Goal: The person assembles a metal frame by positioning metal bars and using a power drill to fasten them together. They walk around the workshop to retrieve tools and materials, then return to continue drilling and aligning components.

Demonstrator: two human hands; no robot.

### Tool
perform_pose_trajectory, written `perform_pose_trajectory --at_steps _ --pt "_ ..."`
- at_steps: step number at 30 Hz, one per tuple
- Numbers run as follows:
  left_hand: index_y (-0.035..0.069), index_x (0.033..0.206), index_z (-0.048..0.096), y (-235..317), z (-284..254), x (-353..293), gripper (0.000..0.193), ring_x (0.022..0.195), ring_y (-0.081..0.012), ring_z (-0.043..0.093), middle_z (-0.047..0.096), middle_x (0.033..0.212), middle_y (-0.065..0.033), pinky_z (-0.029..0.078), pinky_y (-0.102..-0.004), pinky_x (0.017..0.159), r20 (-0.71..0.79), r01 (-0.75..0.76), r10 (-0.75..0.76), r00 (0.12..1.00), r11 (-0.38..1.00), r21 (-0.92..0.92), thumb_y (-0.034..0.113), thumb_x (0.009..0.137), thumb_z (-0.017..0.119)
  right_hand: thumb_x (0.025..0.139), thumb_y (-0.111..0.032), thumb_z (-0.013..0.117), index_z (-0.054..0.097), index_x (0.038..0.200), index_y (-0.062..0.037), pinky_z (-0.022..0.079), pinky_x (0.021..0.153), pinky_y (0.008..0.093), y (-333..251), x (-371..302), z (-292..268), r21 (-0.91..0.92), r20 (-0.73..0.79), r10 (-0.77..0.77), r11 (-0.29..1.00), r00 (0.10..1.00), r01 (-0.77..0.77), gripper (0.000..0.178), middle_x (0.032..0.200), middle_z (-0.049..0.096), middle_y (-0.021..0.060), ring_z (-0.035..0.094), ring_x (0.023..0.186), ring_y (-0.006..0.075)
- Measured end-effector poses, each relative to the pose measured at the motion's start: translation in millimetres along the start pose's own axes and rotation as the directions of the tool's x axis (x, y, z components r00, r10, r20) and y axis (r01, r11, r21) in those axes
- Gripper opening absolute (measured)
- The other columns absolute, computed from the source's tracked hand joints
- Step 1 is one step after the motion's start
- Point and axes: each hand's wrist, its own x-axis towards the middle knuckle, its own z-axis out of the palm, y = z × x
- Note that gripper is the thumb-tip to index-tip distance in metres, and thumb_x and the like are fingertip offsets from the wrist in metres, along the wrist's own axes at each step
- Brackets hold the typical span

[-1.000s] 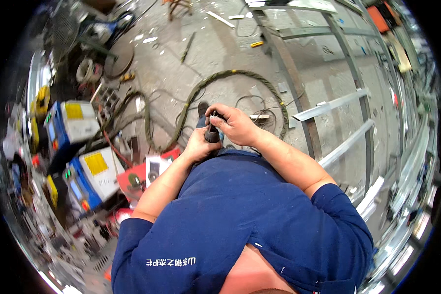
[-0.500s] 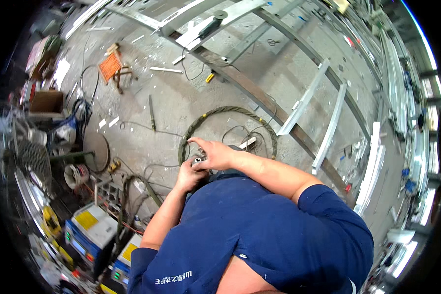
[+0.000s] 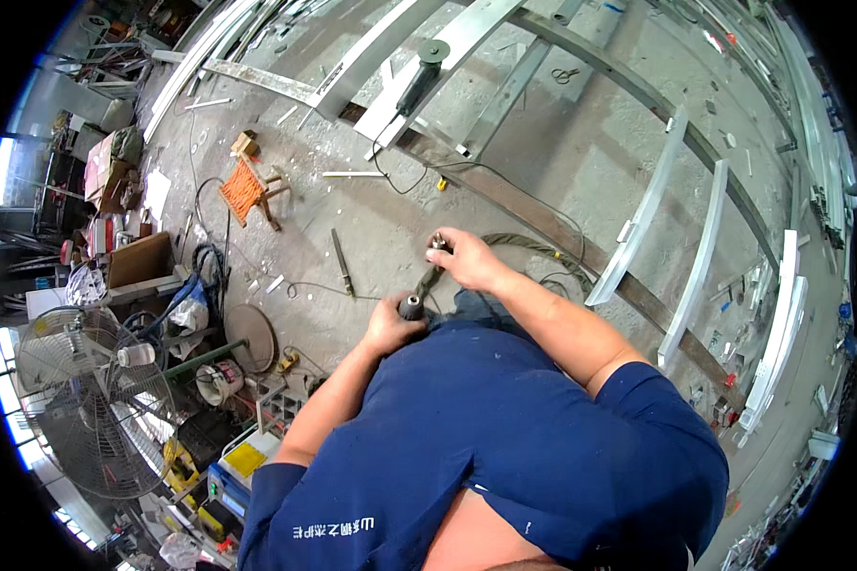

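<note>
Place: metal workshop | angle grinder (image 3: pixel 417 88) on metal framework (image 3: pixel 519 202) | debris-strewn floor (image 3: pixel 390 205) | large caged fan (image 3: pixel 95 409)

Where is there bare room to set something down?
One bare patch of floor lies between the dark rod and the right hand. Another is inside the metal frame, between the grey crossbar and the pale slat nearest it. It's crowded at left, around the fan, bucket and round disc, and a thick cable curves past the right hand.

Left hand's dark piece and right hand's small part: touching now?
Apart: the head view shows a plain gap, with floor and hose between the dark piece in the left hand and the small part in the right hand.
</note>
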Motion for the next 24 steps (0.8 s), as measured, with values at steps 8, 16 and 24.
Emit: perform_pose_trajectory --at_steps 8,16,24 --pt "0.003 0.083 0.067 82.8 -49.1 93.7 0.018 0.067 -0.0106 0.060 0.066 0.075 -0.0026 0.051 -0.0301 0.065 0.083 -0.053 0.056 0.995 0.998 -0.034 0.016 0.071 0.074 0.097 -0.014 0.060 0.058 0.109 -0.0015 0.049 0.078 0.0272 -57.9 54.6 -43.5 0.408 0.085 -0.129 0.909 0.988 0.083 0.018 0.092 0.064 0.0034 0.060 0.088 0.0094" --pt "0.000 0.094 0.067 79.6 -98.4 215.2 0.033 0.069 -0.0119 0.060 0.067 0.077 -0.0067 0.051 -0.0312 0.069 0.369 -0.080 0.120 0.922 0.989 -0.123 0.015 0.065 0.075 0.097 -0.014 0.060 0.057 0.107 -0.0029 0.048 0.081 0.0274 -61.4 126.0 -68.6 0.147 -0.137 -0.040 0.987 0.990 0.060 0.016 0.093 0.063 0.0025 0.058 0.090 0.0100" --pt "-0.005 0.129 0.056 75.6 -142.4 275.8 0.066 0.070 -0.0099 0.060 0.065 0.077 -0.0042 0.051 -0.0291 0.067 0.453 -0.265 0.282 0.846 0.959 -0.101 0.012 0.068 0.075 0.092 -0.016 0.062 0.057 0.109 -0.0073 0.049 0.076 0.0356 -72.0 172.8 -53.4 0.137 -0.343 0.063 0.990 0.937 -0.016 0.020 0.092 0.069 0.0124 0.067 0.086 0.0276"
